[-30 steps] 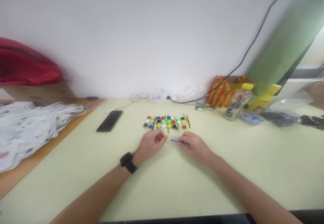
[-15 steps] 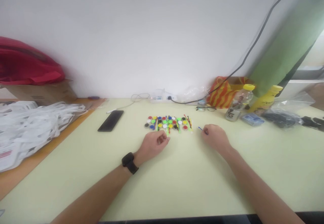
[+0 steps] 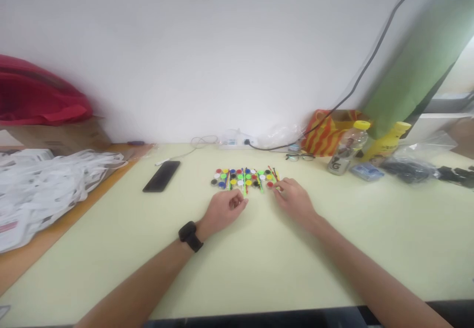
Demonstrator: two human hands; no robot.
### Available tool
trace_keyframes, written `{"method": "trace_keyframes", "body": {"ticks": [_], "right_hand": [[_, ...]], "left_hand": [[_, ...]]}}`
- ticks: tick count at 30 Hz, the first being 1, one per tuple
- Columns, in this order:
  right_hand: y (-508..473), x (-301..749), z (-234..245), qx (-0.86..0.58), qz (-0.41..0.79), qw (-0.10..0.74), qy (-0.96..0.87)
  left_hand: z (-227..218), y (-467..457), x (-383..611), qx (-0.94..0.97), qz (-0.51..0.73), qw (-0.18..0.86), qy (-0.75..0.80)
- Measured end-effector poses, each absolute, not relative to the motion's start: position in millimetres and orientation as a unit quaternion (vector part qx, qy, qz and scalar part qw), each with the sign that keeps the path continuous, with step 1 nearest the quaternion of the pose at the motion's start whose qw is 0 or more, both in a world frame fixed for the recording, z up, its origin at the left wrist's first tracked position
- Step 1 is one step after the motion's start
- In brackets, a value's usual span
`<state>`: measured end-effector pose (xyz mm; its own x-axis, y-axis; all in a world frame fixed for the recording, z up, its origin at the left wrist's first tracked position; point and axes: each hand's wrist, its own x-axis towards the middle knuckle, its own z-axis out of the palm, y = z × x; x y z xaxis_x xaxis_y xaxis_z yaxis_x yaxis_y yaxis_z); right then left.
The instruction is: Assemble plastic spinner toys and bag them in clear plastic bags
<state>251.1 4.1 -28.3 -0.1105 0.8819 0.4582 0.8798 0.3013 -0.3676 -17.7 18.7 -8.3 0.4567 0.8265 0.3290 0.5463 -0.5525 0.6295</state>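
Note:
Several small round pots with coloured lids (image 3: 217,175), in red, yellow, blue, white, green and black, sit in rows on the pale table. Thin coloured sticks (image 3: 244,182) lie across and between them. My left hand (image 3: 224,209) rests just in front of the pots, fingers loosely curled, nothing visible in them. At the right end of the rows, my right hand (image 3: 294,199) has its fingertips pinched together beside the red-lidded pot (image 3: 270,184) and the last red stick (image 3: 273,173). The thin blue stick seen in it earlier is hidden by the fingers now.
A black phone (image 3: 162,176) lies to the left, near white straps (image 3: 55,184). Behind are a power strip (image 3: 237,142) and glasses (image 3: 299,157). On the right stand a clear bottle (image 3: 346,150), a yellow bottle (image 3: 387,145) and a striped bag (image 3: 320,133).
My right hand has moved left, from beside the rows to their right end, and the blue stick no longer shows. My left hand has stayed in place.

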Motion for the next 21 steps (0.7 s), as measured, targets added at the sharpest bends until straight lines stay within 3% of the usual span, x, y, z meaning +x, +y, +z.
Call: {"method": "trace_keyframes", "body": {"ticks": [21], "right_hand": [[58.6, 227.8, -10.1, -0.623, -0.008, 0.238, -0.745]], "left_hand": [[-8.0, 13.9, -14.4, 0.82, 0.319, 0.23, 0.416]]}}
